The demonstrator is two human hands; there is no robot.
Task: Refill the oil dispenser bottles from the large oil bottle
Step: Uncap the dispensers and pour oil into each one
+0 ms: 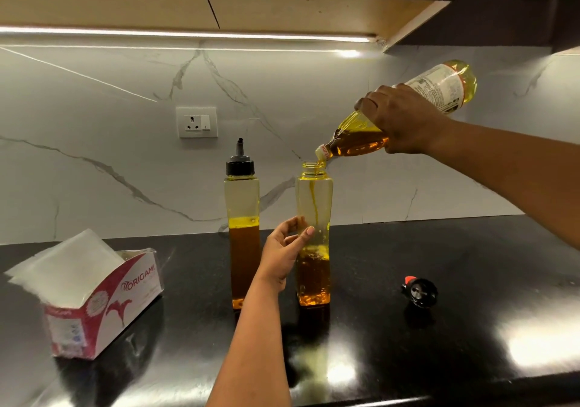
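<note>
Right hand point(405, 121), upper right of the frame: fingers wrapped round the shoulder of the large oil bottle point(439, 89), gripping it. The bottle is tilted neck-down toward centre frame, base raised toward the upper right. Its mouth sits just above the open neck of the uncapped dispenser bottle point(314, 199), and a thin stream of oil point(314, 199) runs down inside that bottle.

Left hand point(284, 249), centre frame: fingers loosely curved at the left side of the uncapped dispenser bottle, thumb and fingertips at its wall. Whether they actually clamp it or only steady it cannot be told from this angle.

The uncapped dispenser bottle stands upright on the black worktop point(408, 359), centre frame, oil filling roughly its lower third. Just left of it, apart from it, stands the capped dispenser bottle point(241, 218), upright, black spout cap fitted, oil to about mid-height.

Right of centre on the worktop lies a loose black cap point(420, 292) with a red tip, well apart from both bottles.

Lower left of the frame: an opened red and white tissue box point(103, 300) with white sheets protruding.

Behind, a marble-patterned wall carries a white wall socket point(196, 122), left of centre.
</note>
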